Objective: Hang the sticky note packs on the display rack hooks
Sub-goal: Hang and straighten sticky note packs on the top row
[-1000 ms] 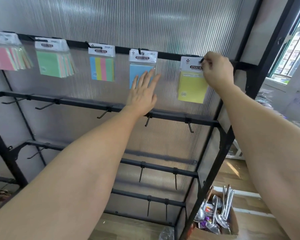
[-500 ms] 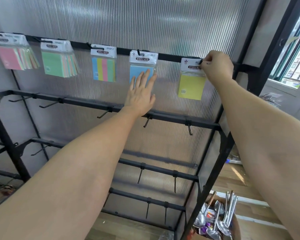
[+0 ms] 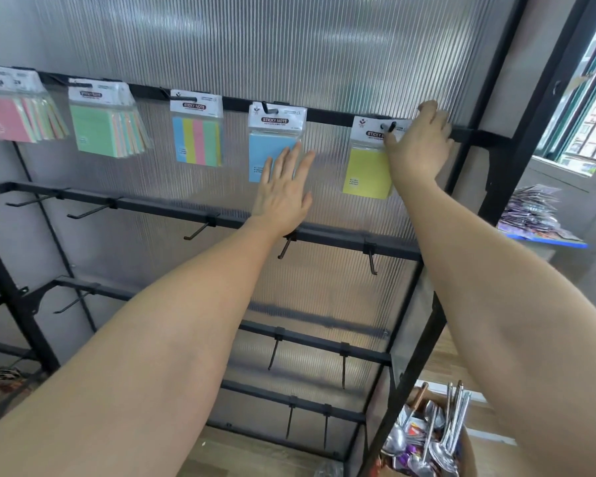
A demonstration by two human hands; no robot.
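Five hooks on the black top rail (image 3: 327, 115) of the display rack carry sticky note packs: a pink-fronted bunch (image 3: 6, 122), a green-fronted bunch (image 3: 93, 130), a striped pack (image 3: 195, 137), a blue pack (image 3: 267, 149) and a yellow pack (image 3: 367, 172). The yellow pack hangs on its hook (image 3: 390, 127), whose tip pokes through the header hole. My right hand (image 3: 418, 146) lies over the right side of that header, fingers spread and thumb near the hook. My left hand (image 3: 283, 194) is flat and open, its fingertips over the lower part of the blue pack.
Lower rails carry bare hooks (image 3: 200, 230). The rack's black upright (image 3: 496, 187) stands at the right. A cardboard box of metal spoons (image 3: 427, 438) sits on the floor at lower right. A pile of packets (image 3: 534, 215) lies under the window (image 3: 592, 98).
My right hand's pinch at the yellow pack's header has loosened and the fingers have spread. The hook tip now shows through the hole. My left hand has sunk slightly down the blue pack.
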